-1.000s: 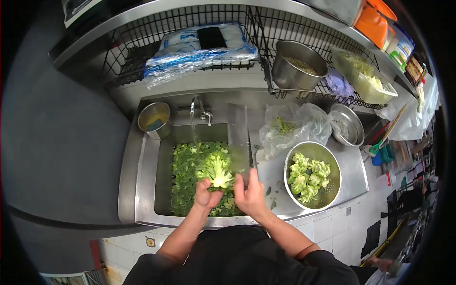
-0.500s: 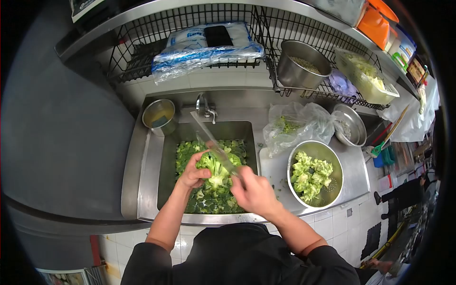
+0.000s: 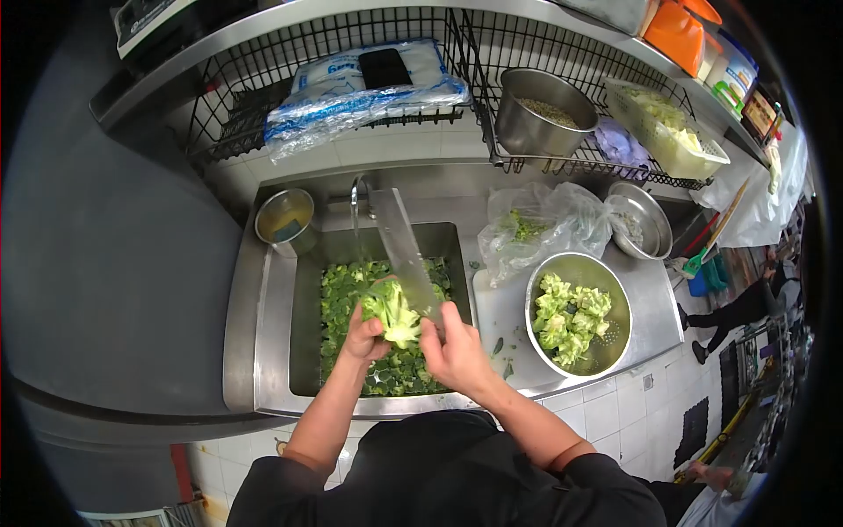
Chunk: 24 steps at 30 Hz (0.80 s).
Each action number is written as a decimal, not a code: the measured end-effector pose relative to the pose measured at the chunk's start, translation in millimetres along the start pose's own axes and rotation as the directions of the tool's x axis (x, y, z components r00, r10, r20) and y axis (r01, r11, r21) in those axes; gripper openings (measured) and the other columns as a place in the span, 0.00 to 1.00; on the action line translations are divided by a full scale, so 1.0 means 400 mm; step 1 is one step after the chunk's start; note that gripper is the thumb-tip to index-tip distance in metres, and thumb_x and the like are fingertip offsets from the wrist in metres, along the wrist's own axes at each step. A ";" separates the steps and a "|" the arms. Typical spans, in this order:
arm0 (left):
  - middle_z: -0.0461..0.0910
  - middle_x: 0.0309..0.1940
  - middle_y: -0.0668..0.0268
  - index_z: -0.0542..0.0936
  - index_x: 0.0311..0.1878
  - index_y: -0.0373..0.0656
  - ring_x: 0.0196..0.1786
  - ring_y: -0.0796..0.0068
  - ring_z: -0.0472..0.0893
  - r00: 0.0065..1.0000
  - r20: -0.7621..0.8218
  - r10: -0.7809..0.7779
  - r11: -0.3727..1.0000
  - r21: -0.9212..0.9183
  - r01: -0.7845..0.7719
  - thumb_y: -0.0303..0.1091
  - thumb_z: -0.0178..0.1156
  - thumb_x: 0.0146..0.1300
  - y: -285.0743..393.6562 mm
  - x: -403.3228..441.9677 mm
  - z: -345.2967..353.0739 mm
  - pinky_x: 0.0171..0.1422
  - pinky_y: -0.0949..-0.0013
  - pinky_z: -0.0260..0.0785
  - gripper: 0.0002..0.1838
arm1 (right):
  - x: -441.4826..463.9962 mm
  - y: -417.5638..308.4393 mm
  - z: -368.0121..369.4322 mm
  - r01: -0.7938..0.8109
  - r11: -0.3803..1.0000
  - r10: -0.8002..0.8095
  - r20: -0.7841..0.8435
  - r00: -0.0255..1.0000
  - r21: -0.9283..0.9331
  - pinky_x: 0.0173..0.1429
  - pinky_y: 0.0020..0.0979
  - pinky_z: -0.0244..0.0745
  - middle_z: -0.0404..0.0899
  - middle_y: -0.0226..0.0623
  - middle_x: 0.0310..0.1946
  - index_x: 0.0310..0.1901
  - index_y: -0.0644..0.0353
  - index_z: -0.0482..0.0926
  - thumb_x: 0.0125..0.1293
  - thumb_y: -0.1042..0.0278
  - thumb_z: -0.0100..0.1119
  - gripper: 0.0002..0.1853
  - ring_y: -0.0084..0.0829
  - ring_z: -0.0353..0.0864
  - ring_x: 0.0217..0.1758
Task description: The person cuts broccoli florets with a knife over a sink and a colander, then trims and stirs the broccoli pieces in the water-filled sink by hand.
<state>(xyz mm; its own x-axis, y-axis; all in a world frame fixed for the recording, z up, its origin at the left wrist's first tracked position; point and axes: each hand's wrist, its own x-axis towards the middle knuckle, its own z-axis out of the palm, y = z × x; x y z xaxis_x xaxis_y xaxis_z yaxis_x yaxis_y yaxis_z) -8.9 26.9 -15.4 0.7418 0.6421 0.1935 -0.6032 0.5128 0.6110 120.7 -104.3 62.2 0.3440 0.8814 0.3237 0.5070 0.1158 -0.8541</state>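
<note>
My left hand (image 3: 363, 336) is closed around a pale green head of broccoli (image 3: 392, 309), held over the sink (image 3: 299, 303). In my right hand (image 3: 457, 352) is a knife (image 3: 400, 239); its wide blade points up and away, close beside the broccoli's right side. The handle is hidden in my fist. Below both hands, many cut broccoli florets (image 3: 342, 285) cover the bottom of the sink. To the right, a metal colander (image 3: 625, 329) holds pale broccoli stem pieces (image 3: 569, 321).
A faucet (image 3: 356, 202) rises behind the sink, with a metal pot (image 3: 285, 221) at its left. A white cutting board (image 3: 493, 307), a clear plastic bag (image 3: 562, 224) and a steel bowl (image 3: 645, 221) lie right. Wire racks (image 3: 457, 88) hang above. Another person (image 3: 746, 303) stands far right.
The knife blade has swung to the right and more upright beside the broccoli. The broccoli has tilted in my left hand. The person at far right has shifted.
</note>
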 end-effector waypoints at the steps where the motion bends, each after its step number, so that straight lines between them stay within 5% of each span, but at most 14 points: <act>1: 0.77 0.58 0.57 0.63 0.71 0.35 0.59 0.65 0.80 0.999 0.036 -0.037 0.999 0.013 0.037 0.44 0.81 0.46 0.001 0.008 -0.019 0.65 0.59 0.76 0.52 | -0.001 0.005 -0.005 0.007 1.000 -0.007 -0.004 1.000 -0.001 0.25 0.46 0.74 0.78 0.53 0.20 0.43 0.63 0.68 0.69 0.74 0.58 0.09 0.55 0.82 0.24; 4: 0.73 0.65 0.49 0.60 0.73 0.36 0.63 0.58 0.79 0.992 0.092 -0.092 0.987 0.139 0.078 0.55 0.80 0.47 0.068 0.047 0.011 0.68 0.52 0.74 0.57 | 0.005 0.008 -0.053 0.052 0.998 -0.056 -0.154 0.986 -0.032 0.24 0.48 0.72 0.78 0.53 0.20 0.43 0.63 0.67 0.70 0.73 0.57 0.08 0.56 0.82 0.24; 6: 0.64 0.71 0.42 0.56 0.76 0.42 0.67 0.40 0.74 0.928 0.312 -0.205 0.978 0.019 0.210 0.76 0.68 0.47 0.144 0.075 0.010 0.62 0.35 0.75 0.63 | 0.024 -0.004 -0.095 -0.016 0.998 0.005 -0.206 0.979 -0.055 0.24 0.46 0.71 0.78 0.52 0.20 0.44 0.64 0.67 0.70 0.73 0.57 0.09 0.55 0.82 0.23; 7: 0.60 0.74 0.44 0.54 0.79 0.48 0.69 0.28 0.67 0.960 0.231 -0.156 0.984 -0.052 0.172 0.87 0.56 0.42 0.155 0.066 -0.040 0.62 0.28 0.71 0.68 | 0.021 0.009 -0.105 -0.060 0.997 0.050 -0.204 0.978 -0.043 0.24 0.45 0.71 0.78 0.51 0.20 0.44 0.65 0.67 0.70 0.73 0.57 0.09 0.54 0.83 0.23; 10: 0.58 0.76 0.48 0.53 0.80 0.52 0.72 0.27 0.62 1.000 0.026 0.012 0.971 -0.240 -0.006 0.88 0.55 0.42 0.111 -0.022 -0.208 0.68 0.26 0.65 0.67 | -0.001 0.058 -0.107 -0.048 0.999 0.047 -0.178 0.983 -0.003 0.27 0.40 0.72 0.80 0.51 0.22 0.45 0.67 0.68 0.69 0.74 0.57 0.09 0.52 0.84 0.25; 12: 0.66 0.71 0.53 0.62 0.76 0.51 0.69 0.42 0.70 0.982 -0.125 0.141 0.974 -0.162 -0.160 0.75 0.67 0.48 0.050 -0.055 -0.280 0.68 0.38 0.70 0.57 | -0.029 0.065 -0.093 -0.051 0.999 0.048 -0.126 0.991 -0.018 0.30 0.41 0.74 0.81 0.52 0.24 0.45 0.67 0.68 0.69 0.74 0.57 0.10 0.54 0.84 0.27; 14: 0.73 0.65 0.55 0.66 0.72 0.46 0.64 0.50 0.76 0.956 -0.215 0.200 0.966 0.204 -0.156 0.62 0.66 0.61 0.034 -0.065 -0.307 0.64 0.45 0.75 0.43 | -0.060 0.066 -0.083 -0.200 0.979 0.200 -0.018 0.980 -0.048 0.32 0.44 0.76 0.82 0.53 0.25 0.45 0.65 0.67 0.70 0.73 0.56 0.09 0.56 0.84 0.29; 18: 0.77 0.61 0.55 0.69 0.69 0.43 0.59 0.55 0.81 0.948 -0.318 0.031 0.993 0.118 0.007 0.53 0.58 0.71 0.023 -0.023 -0.230 0.60 0.47 0.77 0.31 | -0.054 0.078 -0.043 -0.133 0.986 0.142 0.093 0.985 -0.103 0.29 0.47 0.75 0.80 0.54 0.24 0.43 0.61 0.67 0.69 0.72 0.58 0.09 0.57 0.83 0.27; 20: 0.78 0.59 0.55 0.70 0.67 0.44 0.56 0.55 0.82 0.979 -0.159 -0.124 0.991 0.032 0.131 0.50 0.55 0.74 0.034 -0.002 -0.162 0.55 0.46 0.80 0.26 | -0.038 0.045 -0.040 0.023 0.994 -0.014 0.081 0.997 -0.110 0.27 0.46 0.74 0.80 0.53 0.23 0.45 0.61 0.69 0.68 0.72 0.59 0.09 0.55 0.83 0.25; 22: 0.79 0.57 0.54 0.71 0.66 0.44 0.54 0.55 0.83 0.971 -0.174 -0.164 0.985 0.023 0.171 0.50 0.53 0.74 0.046 0.013 -0.053 0.52 0.46 0.82 0.25 | -0.024 -0.005 -0.057 0.109 0.988 -0.106 0.031 0.994 -0.109 0.25 0.43 0.74 0.80 0.48 0.22 0.46 0.62 0.72 0.65 0.75 0.62 0.11 0.50 0.82 0.22; 24: 0.79 0.55 0.51 0.69 0.66 0.38 0.53 0.53 0.84 0.974 -0.190 -0.120 0.989 0.065 0.135 0.44 0.51 0.77 0.038 0.024 -0.021 0.51 0.42 0.83 0.23 | -0.018 -0.048 -0.080 0.381 0.918 -0.390 -0.076 0.918 -0.110 0.25 0.41 0.75 0.79 0.43 0.21 0.47 0.65 0.73 0.61 0.78 0.64 0.14 0.44 0.81 0.20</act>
<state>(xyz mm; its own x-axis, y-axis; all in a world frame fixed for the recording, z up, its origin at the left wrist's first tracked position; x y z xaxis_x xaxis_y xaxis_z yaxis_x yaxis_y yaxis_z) -13.6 45.7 -10.6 0.7396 0.6723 -0.0310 -0.4773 0.5564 0.6801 133.8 -127.8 89.3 0.1780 0.7287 0.6613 0.6836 0.3919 -0.6158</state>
